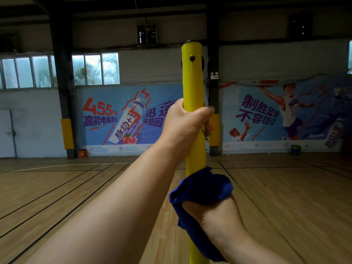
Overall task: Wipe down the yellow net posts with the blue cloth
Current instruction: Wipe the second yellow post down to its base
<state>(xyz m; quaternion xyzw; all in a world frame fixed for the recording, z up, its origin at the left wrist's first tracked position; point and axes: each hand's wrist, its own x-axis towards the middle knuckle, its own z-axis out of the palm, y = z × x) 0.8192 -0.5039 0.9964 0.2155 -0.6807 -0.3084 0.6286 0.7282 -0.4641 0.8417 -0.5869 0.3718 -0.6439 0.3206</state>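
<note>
Head view, left hand [185, 122] fingers wrapped round yellow post [192, 80], right hand [211, 208] below clutching blue cloth [202, 185] against it

Wooden court floor [76, 197], drink banner [122, 119], windows [57, 70]

Wooden court floor [76, 197], pale planks marked with dark lines and one white line at far left. Standing on it: yellow net post [192, 82], upright, base out of view below the frame. By the far wall, resting on the floor: small orange bin [82, 153] beside a dark pillar [63, 92] with yellow padding, and a green and blue bucket [295, 149] to the right, well apart from the post. Second padded pillar [214, 130] just behind the post.
</note>
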